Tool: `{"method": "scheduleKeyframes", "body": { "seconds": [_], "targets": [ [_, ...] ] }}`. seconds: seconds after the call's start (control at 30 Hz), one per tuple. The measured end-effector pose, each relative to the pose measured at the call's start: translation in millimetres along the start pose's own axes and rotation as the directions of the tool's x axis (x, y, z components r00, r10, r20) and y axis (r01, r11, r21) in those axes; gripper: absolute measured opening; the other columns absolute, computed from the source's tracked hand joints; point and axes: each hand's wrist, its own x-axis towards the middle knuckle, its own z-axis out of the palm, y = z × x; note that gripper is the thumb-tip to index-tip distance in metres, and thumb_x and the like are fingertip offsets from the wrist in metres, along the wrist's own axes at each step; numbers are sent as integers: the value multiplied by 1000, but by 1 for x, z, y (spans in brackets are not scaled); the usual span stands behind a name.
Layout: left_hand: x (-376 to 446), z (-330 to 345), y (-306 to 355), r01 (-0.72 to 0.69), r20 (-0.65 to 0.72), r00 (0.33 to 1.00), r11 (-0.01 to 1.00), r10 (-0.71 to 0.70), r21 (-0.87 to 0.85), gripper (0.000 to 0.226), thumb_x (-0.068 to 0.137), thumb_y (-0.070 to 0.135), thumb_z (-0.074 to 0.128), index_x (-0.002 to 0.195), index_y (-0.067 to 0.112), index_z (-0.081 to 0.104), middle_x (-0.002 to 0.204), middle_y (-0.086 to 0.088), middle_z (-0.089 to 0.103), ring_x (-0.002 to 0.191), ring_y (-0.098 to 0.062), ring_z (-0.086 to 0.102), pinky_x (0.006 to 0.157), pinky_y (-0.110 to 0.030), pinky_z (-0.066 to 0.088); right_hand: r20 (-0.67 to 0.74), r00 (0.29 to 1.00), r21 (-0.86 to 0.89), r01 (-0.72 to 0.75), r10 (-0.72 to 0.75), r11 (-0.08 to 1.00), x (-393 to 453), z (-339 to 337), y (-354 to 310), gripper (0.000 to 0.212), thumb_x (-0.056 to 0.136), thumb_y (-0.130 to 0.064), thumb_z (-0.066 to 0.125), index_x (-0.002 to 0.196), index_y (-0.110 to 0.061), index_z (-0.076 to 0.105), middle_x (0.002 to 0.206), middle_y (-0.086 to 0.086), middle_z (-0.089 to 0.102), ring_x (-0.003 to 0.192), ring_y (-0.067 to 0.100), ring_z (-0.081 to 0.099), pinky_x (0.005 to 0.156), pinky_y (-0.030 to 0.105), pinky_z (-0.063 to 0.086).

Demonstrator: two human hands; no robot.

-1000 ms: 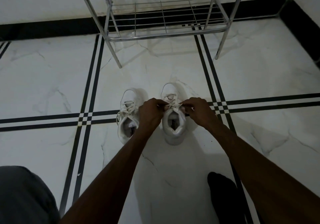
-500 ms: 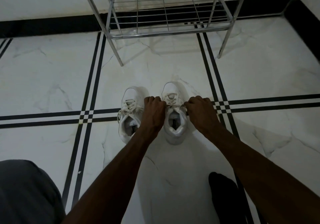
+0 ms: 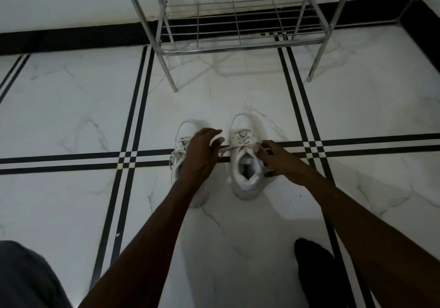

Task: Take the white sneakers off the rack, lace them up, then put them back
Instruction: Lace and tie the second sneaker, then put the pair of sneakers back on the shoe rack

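White lace-up sneaker on right: left hand & right hand, apart, each pinched a lace end; pull evenly, I'd judge.

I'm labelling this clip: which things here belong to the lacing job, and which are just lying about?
In the job:
white right sneaker
white left sneaker
white shoelace
chrome wire shoe rack
left hand
right hand

Lying about:
black sock-like shape

You had two white sneakers on the floor, one metal shoe rack behind them, and two bare hands working.
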Motion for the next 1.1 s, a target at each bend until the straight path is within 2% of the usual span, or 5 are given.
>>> {"method": "scheduleKeyframes", "body": {
  "seconds": [0.2, 0.37, 0.43, 0.63, 1.1],
  "targets": [
    [-24, -46, -43, 241, -128, 967, 955, -221, 172, 35, 90, 33, 67, 119, 14, 72, 116, -14, 66, 112, -35, 58, 93, -48, 53, 52, 995, -50, 84, -81, 995, 4, 5, 2, 72, 75, -29, 86, 138, -32, 52, 126, 1, 64, 111, 22, 65, 76, 46, 63],
    [-39, -65, -67, 576, 195, 795, 815, -575, 55, 82, 72, 92, 52, 126, 31, 61, 119, -5, 67, 111, -28, 67, 82, -47, 62, -55, 979, -326, 169, -198, 930, 15, 33, -14, 57, 75, -23, 80, 127, -19, 59, 116, 7, 68, 104, 27, 66, 84, 48, 60],
    [-46, -66, -59, 656, 346, 728, 748, -592, -101, 86, 72, 82, 64, 139, 31, 49, 118, -3, 65, 103, -29, 69, 63, -42, 65, -90, 973, -374, 164, -212, 913, 15, 43, -15, 53, 67, -34, 77, 115, -19, 63, 106, 5, 72, 97, 25, 68, 81, 42, 59],
    [-48, -64, -64, 705, 443, 696, 652, -564, -278, 83, 79, 37, 85, 146, 29, 39, 126, -9, 62, 109, -27, 68, 74, -47, 66, -186, 948, -329, 186, -257, 926, 16, 53, -8, 41, 72, -26, 79, 110, -20, 66, 100, 1, 73, 94, 20, 66, 82, 32, 53],
    [-45, -30, -59, 578, 129, 816, 794, -564, -188, 33, 85, 22, 67, 115, 7, 68, 98, -10, 71, 62, -33, 72, 53, -47, 62, -185, 927, -315, 258, -326, 913, 24, 47, -17, 45, 78, -27, 77, 121, -20, 67, 106, 0, 74, 98, 16, 68, 79, 26, 50]
  ]
}}
